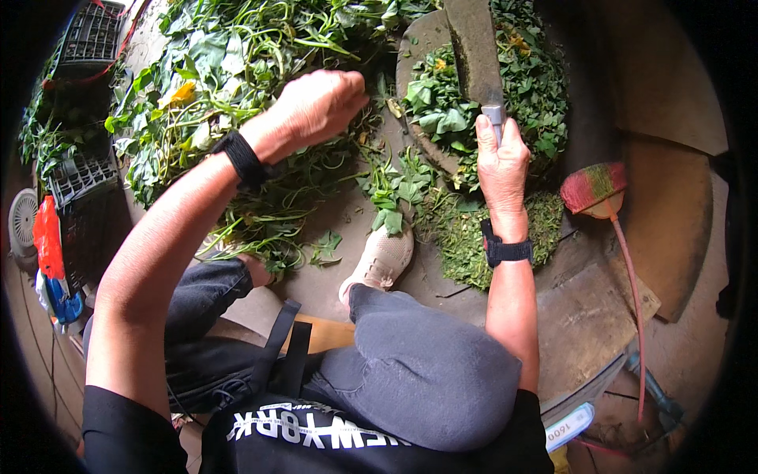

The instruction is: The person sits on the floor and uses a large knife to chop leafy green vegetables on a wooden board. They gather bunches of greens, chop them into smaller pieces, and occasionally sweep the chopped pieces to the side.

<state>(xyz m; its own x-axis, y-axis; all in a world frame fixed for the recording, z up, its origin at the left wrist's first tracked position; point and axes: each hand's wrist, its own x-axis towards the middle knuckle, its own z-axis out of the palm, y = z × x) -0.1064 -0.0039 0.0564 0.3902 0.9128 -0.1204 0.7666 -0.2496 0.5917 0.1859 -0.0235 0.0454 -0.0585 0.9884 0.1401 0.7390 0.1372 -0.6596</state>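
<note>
My right hand [503, 157] grips a large knife by its grey handle [493, 115]. The knife's broad, stained blade [474, 50] points away from me, over a round chopping board [423, 35]. Cut green leaves [438, 106] lie on the board beside the blade, and more chopped leaves [536, 101] are heaped to its right. My left hand [323, 109] is curled into a fist, back upwards, left of the board. It is over or just in front of a big pile of leafy vines [219, 65]; no leaf shows sticking out of it.
Finely chopped greens [491, 237] lie on the floor below the board, near my shoe [385, 255]. A red-and-green brush [595, 186] with a long handle is at the right. Black plastic crates [89, 35], a red plastic bag [47, 237] and a white round slotted object [23, 222] stand left.
</note>
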